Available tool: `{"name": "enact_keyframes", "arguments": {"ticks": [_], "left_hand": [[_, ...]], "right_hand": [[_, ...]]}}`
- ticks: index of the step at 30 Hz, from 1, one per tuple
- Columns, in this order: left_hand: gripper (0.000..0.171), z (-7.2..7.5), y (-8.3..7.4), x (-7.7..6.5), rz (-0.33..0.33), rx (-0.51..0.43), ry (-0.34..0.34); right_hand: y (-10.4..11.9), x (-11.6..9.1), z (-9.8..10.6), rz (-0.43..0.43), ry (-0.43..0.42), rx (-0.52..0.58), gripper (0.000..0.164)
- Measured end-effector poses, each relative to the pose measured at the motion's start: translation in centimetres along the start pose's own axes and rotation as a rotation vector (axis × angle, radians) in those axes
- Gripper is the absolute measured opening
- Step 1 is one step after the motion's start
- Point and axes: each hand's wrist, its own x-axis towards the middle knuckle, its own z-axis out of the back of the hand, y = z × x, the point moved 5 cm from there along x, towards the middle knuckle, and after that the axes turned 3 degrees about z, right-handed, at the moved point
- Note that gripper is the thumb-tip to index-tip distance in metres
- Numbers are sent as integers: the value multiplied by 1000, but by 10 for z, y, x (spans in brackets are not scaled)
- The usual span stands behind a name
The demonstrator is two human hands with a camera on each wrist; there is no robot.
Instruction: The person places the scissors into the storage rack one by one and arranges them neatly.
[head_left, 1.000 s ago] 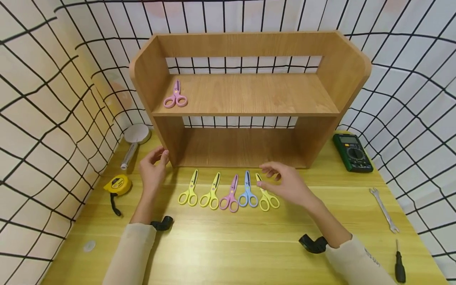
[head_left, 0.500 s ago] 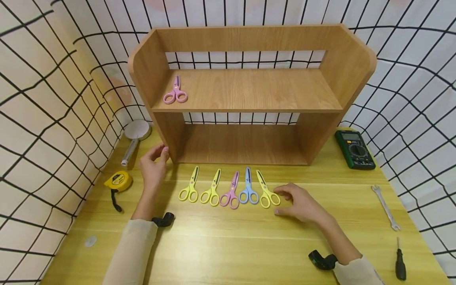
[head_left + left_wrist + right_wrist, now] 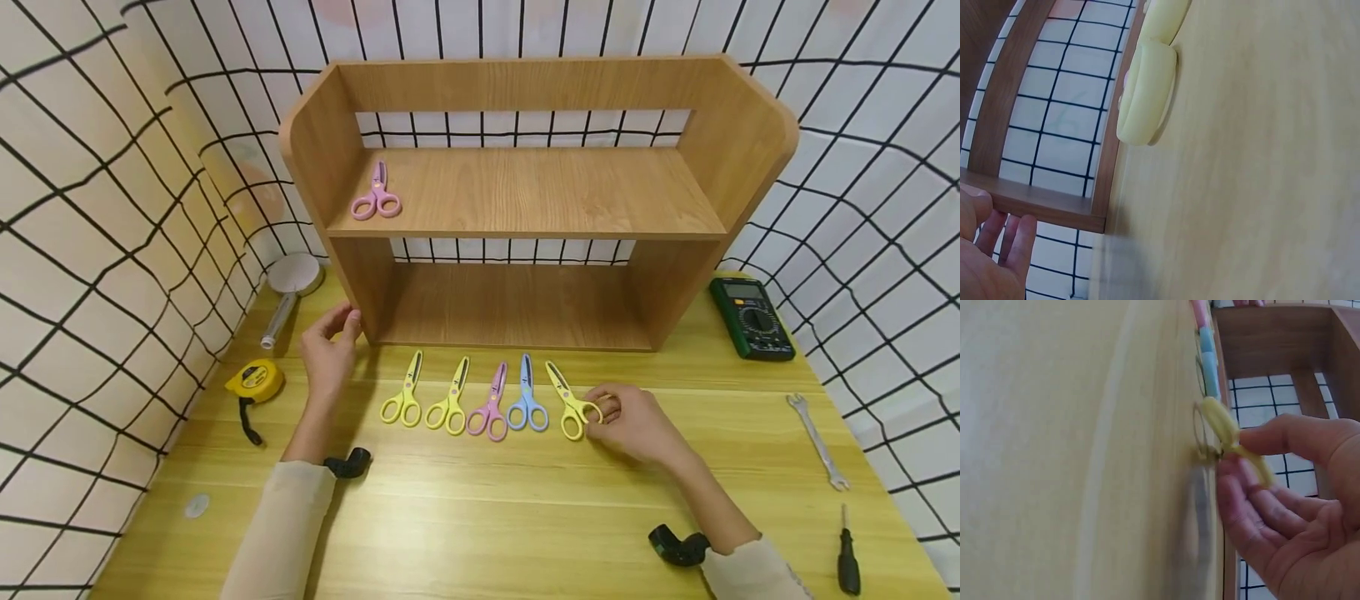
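Note:
Near the middle of the table, my right hand [image 3: 633,423] pinches a handle loop of the rightmost yellow craft scissors [image 3: 568,408] between thumb and fingers. In the right wrist view these scissors [image 3: 1222,422] stand tilted off the tabletop, slightly blurred. To their left lie blue scissors [image 3: 527,408], pink scissors [image 3: 491,412] and two yellow pairs, the inner yellow scissors [image 3: 451,408] and outer yellow scissors [image 3: 405,402], blades toward the shelf. My left hand [image 3: 330,346] rests with relaxed fingers against the left side panel of the wooden shelf [image 3: 525,235].
Another pink pair of scissors [image 3: 377,196] lies on the upper board, left end. A strainer-like round tool [image 3: 295,273] and a yellow tape measure [image 3: 257,381] are at left. A multimeter [image 3: 752,320], wrench [image 3: 819,442] and screwdriver [image 3: 847,558] lie at right. Gridded walls surround the table.
My right hand has come down and right from above the rightmost yellow scissors, then taken their handle and tilted them, shifting them slightly right. My left hand stays at the shelf.

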Motion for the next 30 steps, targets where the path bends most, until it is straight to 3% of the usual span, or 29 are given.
{"name": "enact_keyframes", "arguments": {"ticks": [4, 8, 12, 16, 21, 30], "left_hand": [[33, 1, 0, 1, 5, 8, 4], [32, 2, 2, 1, 15, 17, 8], [31, 0, 3, 0, 18, 29, 10], [31, 1, 4, 0, 30, 15, 10], [31, 1, 5, -1, 34, -12, 6], [29, -1, 4, 0, 23, -2, -5]], "right_hand": [[8, 1, 10, -28, -21, 83, 38], [32, -1, 24, -20, -39, 182, 46], [72, -3, 40, 60, -68, 289, 45], [122, 4, 56, 198, -133, 373, 38], [183, 34, 74, 306, -218, 384, 37], [259, 106, 79, 279, -230, 292, 41]]}}
